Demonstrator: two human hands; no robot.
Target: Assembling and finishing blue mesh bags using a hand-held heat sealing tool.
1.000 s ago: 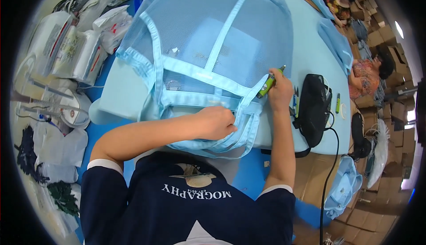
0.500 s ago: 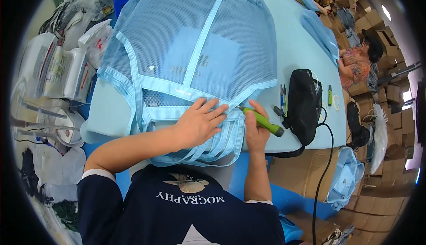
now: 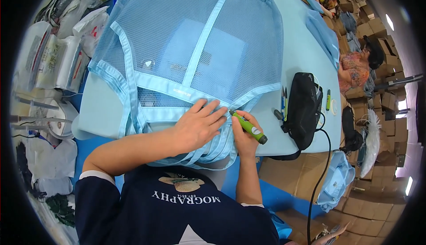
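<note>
A light-blue mesh piece (image 3: pixel 151 23) with smooth fabric bands lies spread over the table in front of me. My left hand (image 3: pixel 199 127) rests flat on its lower band (image 3: pixel 165 114), fingers stretched and slightly apart. Between the thumb and fingers of my right hand (image 3: pixel 245 141) is a green pen-shaped tool (image 3: pixel 250 128) with a dark tip and a dark rear end. Its tip points up-left at the junction of the bands, close to my left fingertips; whether it touches the fabric I cannot tell. Several bands (image 3: pixel 213 149) hang in layers over the near table edge.
A black mesh pouch (image 3: pixel 303 112) lies on the table (image 3: pixel 295 41) at right, with pens (image 3: pixel 284 104) beside it and a black cable (image 3: pixel 326 160) trailing down. Below is a cardboard box (image 3: pixel 284 174) with blue fabric. Plastic packs (image 3: pixel 69 63) stand left; co-workers (image 3: pixel 354 70) sit right.
My right hand has shifted a little left with the green tool, its tip nearer my left fingertips. The left hand keeps its place on the band. Someone's arm now shows at lower right.
</note>
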